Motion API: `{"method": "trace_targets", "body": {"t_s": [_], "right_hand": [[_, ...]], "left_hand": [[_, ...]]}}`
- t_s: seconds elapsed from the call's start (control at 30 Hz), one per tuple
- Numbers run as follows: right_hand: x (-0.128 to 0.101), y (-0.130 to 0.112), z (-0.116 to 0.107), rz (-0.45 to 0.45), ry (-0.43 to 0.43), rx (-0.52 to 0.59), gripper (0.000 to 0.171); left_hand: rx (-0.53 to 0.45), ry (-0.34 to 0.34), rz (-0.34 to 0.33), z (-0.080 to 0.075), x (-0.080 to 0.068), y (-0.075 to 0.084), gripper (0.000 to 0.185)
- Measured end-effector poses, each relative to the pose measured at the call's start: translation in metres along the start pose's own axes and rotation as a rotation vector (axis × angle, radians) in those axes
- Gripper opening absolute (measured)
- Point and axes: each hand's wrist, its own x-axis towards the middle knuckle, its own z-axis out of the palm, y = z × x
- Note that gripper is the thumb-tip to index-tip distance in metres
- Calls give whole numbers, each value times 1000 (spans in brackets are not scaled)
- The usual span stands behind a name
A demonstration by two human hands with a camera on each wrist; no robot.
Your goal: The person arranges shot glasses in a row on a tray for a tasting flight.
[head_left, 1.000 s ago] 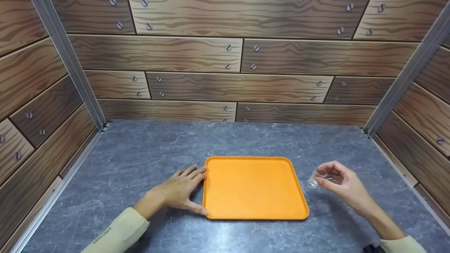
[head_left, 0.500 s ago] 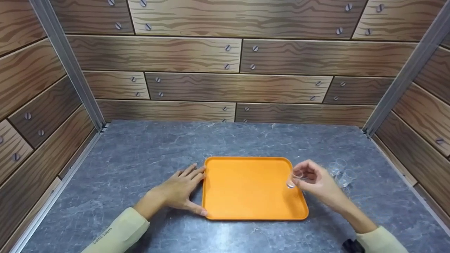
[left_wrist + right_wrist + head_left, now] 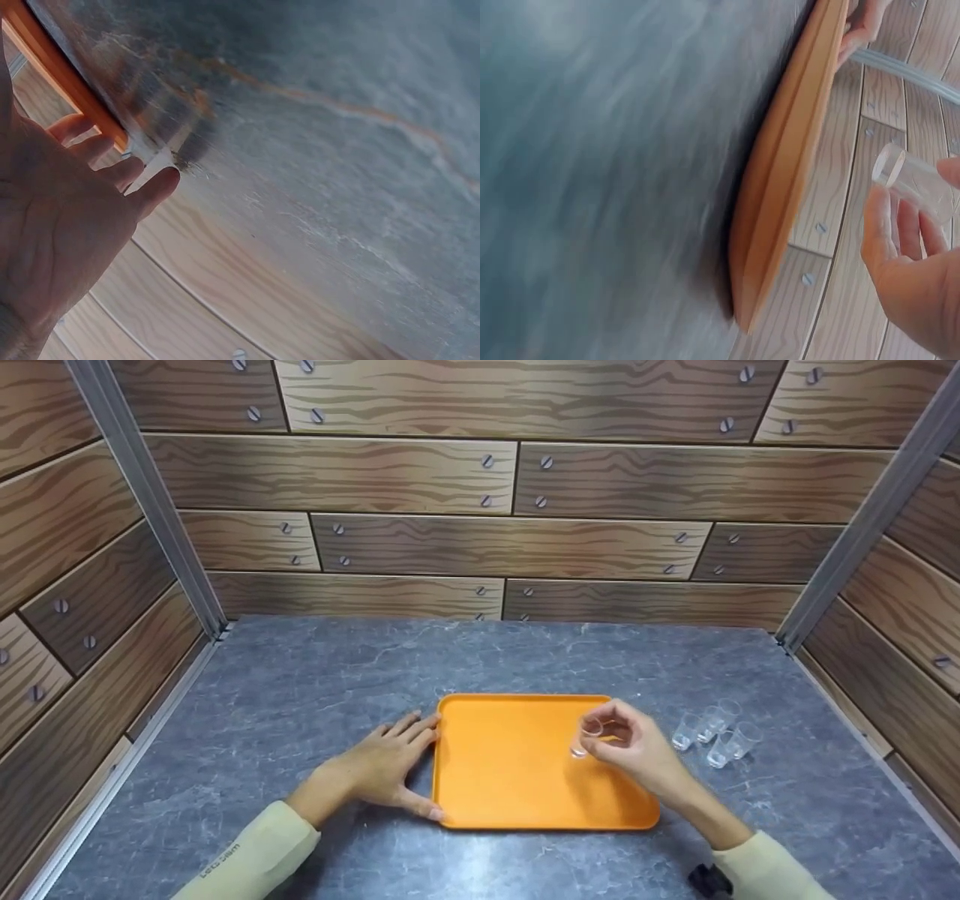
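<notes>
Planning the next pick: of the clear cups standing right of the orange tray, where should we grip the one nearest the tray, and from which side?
Likely best: pinch the nearest clear cup across its upper wall, coming from above. It stands upright with its mouth up, and the other cups crowd its right side. The tray side is free, where the right hand now holds a cup.

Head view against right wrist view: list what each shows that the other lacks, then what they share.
Only the head view shows the four small clear glasses standing on the grey table right of the tray, and the whole left hand resting flat against the tray's left edge.

Only the right wrist view shows the tray edge-on, and the held glass's round base up close.

Both show the orange tray, and the right hand pinching a clear glass over it.
</notes>
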Motion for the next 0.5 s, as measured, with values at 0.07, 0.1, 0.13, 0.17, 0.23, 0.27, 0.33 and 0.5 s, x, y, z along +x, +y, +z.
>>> {"method": "trace_targets", "body": {"t_s": [0.07,0.1,0.13,0.17,0.23,0.27,0.33,0.5], "right_hand": [[2,0,6,-10,-2,11,32],[3,-1,9,-19,-2,14,31],[4,-1,12,-24,-3,18,31],[5,-2,15,-28,-3,22,31],[7,-4,20,-26,1,39,31],[9,-4,23,-21,8,46,32],[12,-5,30,-4,21,60,33],[19,-8,48,13,47,76,34]], "left_hand": [[-11,0,3,0,1,0,119],[-15,0,5,0,1,0,119],[-19,1,6,0,1,0,119],[-23,3,7,0,1,-1,118],[-19,4,9,-1,1,-1,119],[-14,4,9,-1,2,-1,119],[-6,5,9,-1,2,-1,120],[-2,9,12,0,1,0,122]]}}
